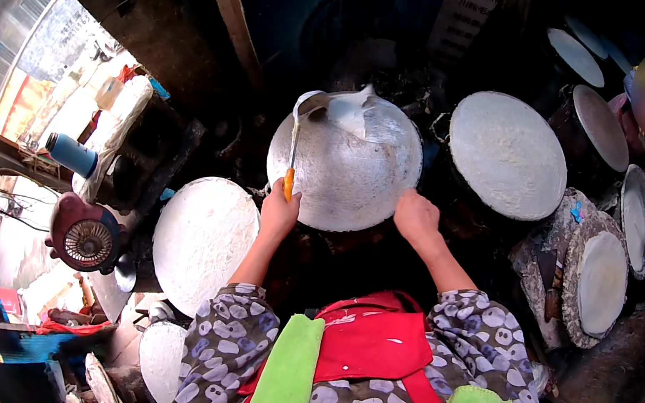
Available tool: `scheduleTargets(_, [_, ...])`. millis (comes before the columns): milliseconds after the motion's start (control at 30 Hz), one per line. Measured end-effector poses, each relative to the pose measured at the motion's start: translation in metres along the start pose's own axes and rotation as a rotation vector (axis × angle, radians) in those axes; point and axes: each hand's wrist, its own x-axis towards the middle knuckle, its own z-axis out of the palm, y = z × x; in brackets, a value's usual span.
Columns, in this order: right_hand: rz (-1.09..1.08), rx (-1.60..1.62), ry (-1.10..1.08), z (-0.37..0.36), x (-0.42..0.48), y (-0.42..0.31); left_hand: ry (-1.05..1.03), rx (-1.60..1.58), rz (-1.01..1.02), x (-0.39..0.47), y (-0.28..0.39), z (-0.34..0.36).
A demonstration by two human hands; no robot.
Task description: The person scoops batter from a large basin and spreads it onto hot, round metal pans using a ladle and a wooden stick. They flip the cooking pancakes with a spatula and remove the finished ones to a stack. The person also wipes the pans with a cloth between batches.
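Note:
My left hand (281,212) grips the orange handle of a metal ladle (297,128) whose head rests over the far left of a round metal griddle (345,180). White batter coats the ladle's rim. Beside its head, a soft white layer of batter or dough (349,112) lies at the griddle's far edge and rises to a small peak. Most of the near surface shows bare grey metal. At the right rim is my right hand (417,216), fingers curled; whether it holds the rim cannot be seen.
Round white-coated griddles stand on the left (205,240) and right (507,155). Farther right, a pale disc (602,284) lies on a crusted round board. A small fan (88,239) and a blue cylinder (72,154) are at left. A dark panel bearing writing (352,16) stands behind.

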Motion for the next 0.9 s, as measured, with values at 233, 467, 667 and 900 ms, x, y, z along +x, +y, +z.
scheduleTargets(233, [-0.074,0.057,-0.171,0.012,0.011,-0.032,0.019,-0.035,-0.05,-0.01,0.001,0.006])
scheduleTargets(467, [-0.071,0.017,-0.17,-0.006,0.029,0.003,0.035,-0.117,-0.148,-0.028,-0.005,-0.006])
scheduleTargets(667, [-0.228,0.02,-0.255,-0.021,0.04,-0.001,0.077,-0.192,-0.19,-0.048,-0.006,-0.012])
scheduleTargets(900, [-0.328,-0.051,-0.352,-0.003,0.063,-0.001,0.069,-0.244,-0.25,-0.052,-0.023,-0.009])
